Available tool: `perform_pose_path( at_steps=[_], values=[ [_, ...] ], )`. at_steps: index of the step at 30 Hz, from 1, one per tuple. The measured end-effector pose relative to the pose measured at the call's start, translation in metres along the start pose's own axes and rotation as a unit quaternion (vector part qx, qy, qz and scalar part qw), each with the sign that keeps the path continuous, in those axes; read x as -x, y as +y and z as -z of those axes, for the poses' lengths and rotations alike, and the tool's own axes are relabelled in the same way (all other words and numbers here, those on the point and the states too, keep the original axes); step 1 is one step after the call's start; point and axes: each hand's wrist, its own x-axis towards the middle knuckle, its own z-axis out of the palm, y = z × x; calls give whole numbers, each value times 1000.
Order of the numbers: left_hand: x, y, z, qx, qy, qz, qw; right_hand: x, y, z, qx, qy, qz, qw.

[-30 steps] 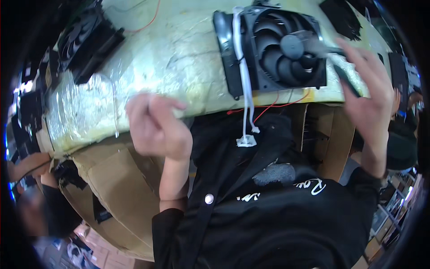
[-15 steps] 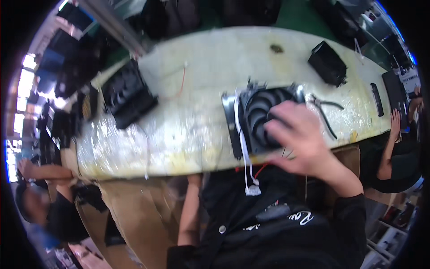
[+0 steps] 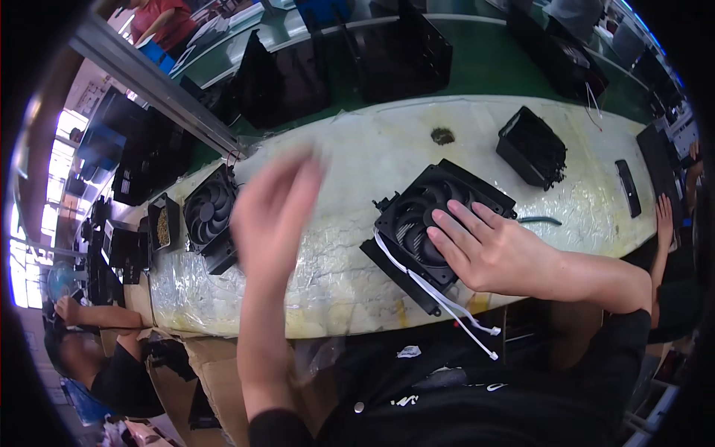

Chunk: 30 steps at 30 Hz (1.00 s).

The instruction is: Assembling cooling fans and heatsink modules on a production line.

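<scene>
My right hand lies flat with its fingers outstretched on a black square-framed cooling fan. The fan sits at an angle on the pale, plastic-wrapped table, with a black plate edge showing under its near left side. Two white cables run from it past the table's near edge, ending in small connectors. Beyond my right fingers one dark plier handle pokes out; the rest is hidden. My left hand is raised over the table's left part, and motion smears its fingers.
Behind my left hand stands another black fan unit, beside a small tray of brass-coloured bits. An open black box and a black bar lie at right. A metal post rises at far left. Co-workers sit at both sides.
My left hand has come up from below the table edge. The fan has turned and now covers most of the pliers. My right hand has settled flat on it. The view has shifted.
</scene>
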Motion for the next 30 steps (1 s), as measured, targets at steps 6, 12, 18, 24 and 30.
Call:
perform_pose_path(
  at_steps=[6, 12, 18, 24, 30],
  values=[
    [-245, -135, -82, 114, 57, 251, 960, 19, 24, 13, -240, 120, -80, 960],
    [-288, -132, -119, 276, -142, 324, 894, 113, -12, -2, -455, 280, -360, 765],
    [-264, -88, -127, 258, -87, 267, 925, 164, -62, -26, -560, 481, -448, 504],
    [-165, -7, -88, 243, -83, 195, 947, 163, -99, -15, -760, 551, -254, 231],
    [47, -24, -49, 364, -138, 197, 900, 158, -138, 4, -820, 525, -186, 135]
  ],
)
